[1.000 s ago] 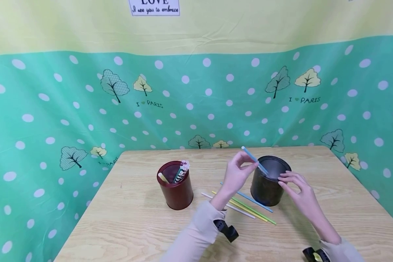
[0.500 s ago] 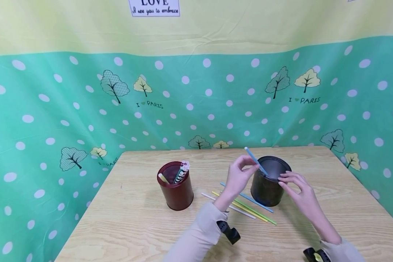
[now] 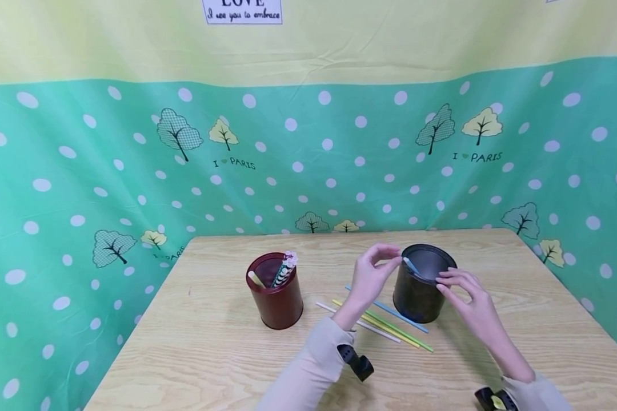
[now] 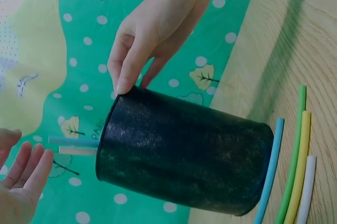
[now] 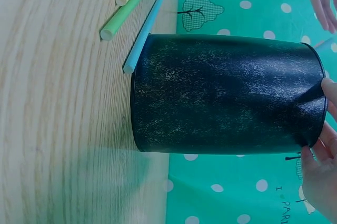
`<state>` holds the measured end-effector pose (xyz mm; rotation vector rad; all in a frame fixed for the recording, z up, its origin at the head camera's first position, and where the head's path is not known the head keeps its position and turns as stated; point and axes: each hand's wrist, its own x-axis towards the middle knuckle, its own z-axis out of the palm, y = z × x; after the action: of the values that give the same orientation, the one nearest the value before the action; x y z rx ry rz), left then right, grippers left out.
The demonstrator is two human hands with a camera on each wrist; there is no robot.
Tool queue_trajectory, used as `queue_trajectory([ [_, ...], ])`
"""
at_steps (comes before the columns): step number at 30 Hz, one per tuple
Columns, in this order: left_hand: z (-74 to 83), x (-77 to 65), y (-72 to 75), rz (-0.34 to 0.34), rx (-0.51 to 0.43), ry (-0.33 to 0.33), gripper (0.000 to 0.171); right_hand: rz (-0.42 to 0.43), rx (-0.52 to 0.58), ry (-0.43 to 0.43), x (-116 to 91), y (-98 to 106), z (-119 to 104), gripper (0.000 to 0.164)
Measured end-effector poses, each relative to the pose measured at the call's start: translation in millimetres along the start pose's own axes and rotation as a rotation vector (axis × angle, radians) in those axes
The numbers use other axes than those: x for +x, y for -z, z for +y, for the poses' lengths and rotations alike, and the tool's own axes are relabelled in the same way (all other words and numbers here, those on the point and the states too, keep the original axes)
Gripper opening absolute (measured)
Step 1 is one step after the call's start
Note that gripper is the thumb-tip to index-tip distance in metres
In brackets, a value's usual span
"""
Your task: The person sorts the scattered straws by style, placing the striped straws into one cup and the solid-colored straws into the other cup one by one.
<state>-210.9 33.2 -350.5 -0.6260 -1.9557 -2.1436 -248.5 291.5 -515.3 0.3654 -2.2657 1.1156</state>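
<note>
Head view: the left hand (image 3: 371,277), left of the black cylindrical metal can (image 3: 416,299), has its fingers loosely parted, gripping nothing. A slender blue straw (image 3: 411,266) leans inside the can, whose right rim the right hand (image 3: 470,299) pinches.

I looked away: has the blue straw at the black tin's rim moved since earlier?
Yes, downward: the blue straw sits lower in the unmoved black tin, its top nearer the rim.
</note>
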Motion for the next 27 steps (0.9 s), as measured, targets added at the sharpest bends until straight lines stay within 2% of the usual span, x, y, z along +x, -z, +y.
queue_trajectory([
  [6, -5.7, -3.5, 11.2, -0.027, 0.059, 0.034, 0.020, 0.003, -0.011, -0.006, 0.6, -0.2, 0.3, 0.021],
  [14, -13.2, -9.7, 27.3, -0.099, 0.197, 0.077, 0.019, -0.001, -0.015, -0.010, 2.0, 0.3, -2.4, 0.020],
  [21, -55.4, -8.7, 39.3, -0.145, 0.268, 0.121, 0.019, 0.002, 0.008, -0.004, 1.7, 0.7, -4.3, 0.021],
  [27, -67.3, -15.5, 47.8, -0.235, 0.353, 0.143, 0.017, -0.003, 0.004, -0.010, 1.0, 1.0, -4.5, 0.021],
])
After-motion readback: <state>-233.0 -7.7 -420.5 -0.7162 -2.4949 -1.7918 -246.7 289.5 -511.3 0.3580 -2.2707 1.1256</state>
